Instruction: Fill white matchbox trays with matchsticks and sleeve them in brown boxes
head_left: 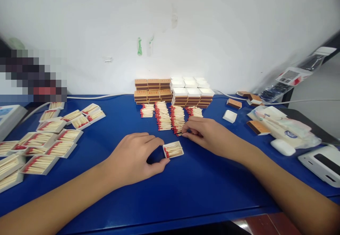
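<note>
Left hand (140,157) holds tray (173,144) between thumb and finger; right hand (200,132), narrow, at one-o'clock matches (177,116), grip unclear. Apparently filling; calls for tidy pinch.

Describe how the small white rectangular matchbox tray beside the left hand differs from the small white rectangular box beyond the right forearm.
The white tray holds red-tipped wooden matches; the white box shows only a blank top. The white tray sits right beside the left hand; the white box lies where no hand touches it. Both are small and rest on the blue table.
</note>
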Demonstrator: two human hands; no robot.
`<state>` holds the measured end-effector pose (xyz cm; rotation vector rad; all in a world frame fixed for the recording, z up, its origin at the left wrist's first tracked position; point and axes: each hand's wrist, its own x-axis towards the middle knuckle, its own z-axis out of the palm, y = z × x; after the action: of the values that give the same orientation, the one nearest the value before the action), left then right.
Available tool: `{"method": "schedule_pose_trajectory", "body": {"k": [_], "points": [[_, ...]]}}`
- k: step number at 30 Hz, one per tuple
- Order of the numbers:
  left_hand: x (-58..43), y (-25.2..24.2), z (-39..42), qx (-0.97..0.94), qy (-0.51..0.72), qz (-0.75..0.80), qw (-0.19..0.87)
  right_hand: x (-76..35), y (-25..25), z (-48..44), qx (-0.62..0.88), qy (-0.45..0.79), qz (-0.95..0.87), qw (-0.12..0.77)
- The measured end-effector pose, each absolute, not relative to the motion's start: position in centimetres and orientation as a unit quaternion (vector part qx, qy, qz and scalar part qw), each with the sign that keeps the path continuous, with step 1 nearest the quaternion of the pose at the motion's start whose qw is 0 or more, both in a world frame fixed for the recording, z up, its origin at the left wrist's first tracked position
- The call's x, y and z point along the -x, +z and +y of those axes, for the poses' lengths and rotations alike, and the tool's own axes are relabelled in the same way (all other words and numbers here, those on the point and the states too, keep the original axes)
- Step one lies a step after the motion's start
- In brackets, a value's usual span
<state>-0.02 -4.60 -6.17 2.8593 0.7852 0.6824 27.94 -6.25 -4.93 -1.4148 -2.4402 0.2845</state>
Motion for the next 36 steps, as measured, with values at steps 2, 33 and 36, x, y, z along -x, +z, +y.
{"method": "schedule_pose_trajectory", "body": {"k": [2,33,36], "points": [[0.0,-6.1,-4.6,-0.938,0.225,0.258,0.05,-28.0,-5.0,-6.2,0.493,0.102,-0.851,0.149],[0.0,-6.0,-4.5,-0.936,0.23,0.261,0.039,-28.0,-4.9,-6.3,0.49,0.075,-0.852,0.167],[0.0,-6.0,-4.5,-0.937,0.23,0.261,0.039,-27.8,-4.9,-6.3,0.488,0.077,-0.853,0.167]]}}
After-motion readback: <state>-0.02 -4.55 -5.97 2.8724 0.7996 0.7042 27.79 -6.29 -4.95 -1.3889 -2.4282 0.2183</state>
